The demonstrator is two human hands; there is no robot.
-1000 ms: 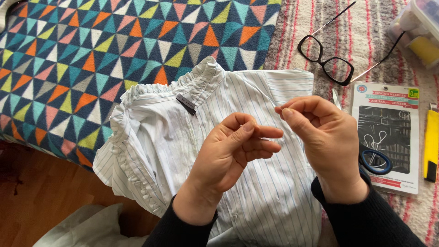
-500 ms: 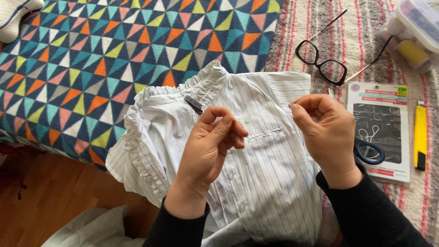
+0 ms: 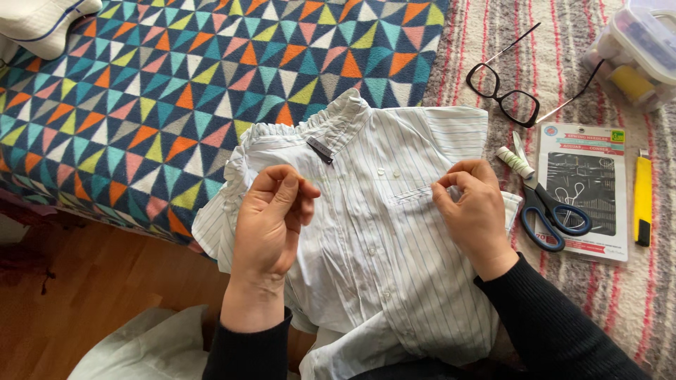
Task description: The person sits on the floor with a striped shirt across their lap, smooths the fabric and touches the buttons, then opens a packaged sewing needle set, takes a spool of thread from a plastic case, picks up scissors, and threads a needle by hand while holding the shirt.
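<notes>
A white pinstriped shirt (image 3: 380,232) with a ruffled collar lies spread in front of me, collar pointing away. My left hand (image 3: 271,218) hovers over the shirt's left shoulder, thumb and fingers pinched together. My right hand (image 3: 475,211) is pinched shut at the top edge of the chest pocket, touching the cloth. Whatever the fingertips hold is too thin to see. Both wrists wear black sleeves.
Under the shirt lie a colourful triangle-patterned blanket (image 3: 176,91) and a striped rug (image 3: 563,42). To the right are black glasses (image 3: 507,95), a white thread spool (image 3: 514,162), blue-handled scissors (image 3: 553,214), a needle card (image 3: 584,183), a yellow utility knife (image 3: 642,200) and a clear plastic box (image 3: 641,49). Wooden floor (image 3: 84,295) at left.
My hands were close together with fingertips almost meeting over the shirt; they have drawn apart, the left going left and the right going right toward the pocket.
</notes>
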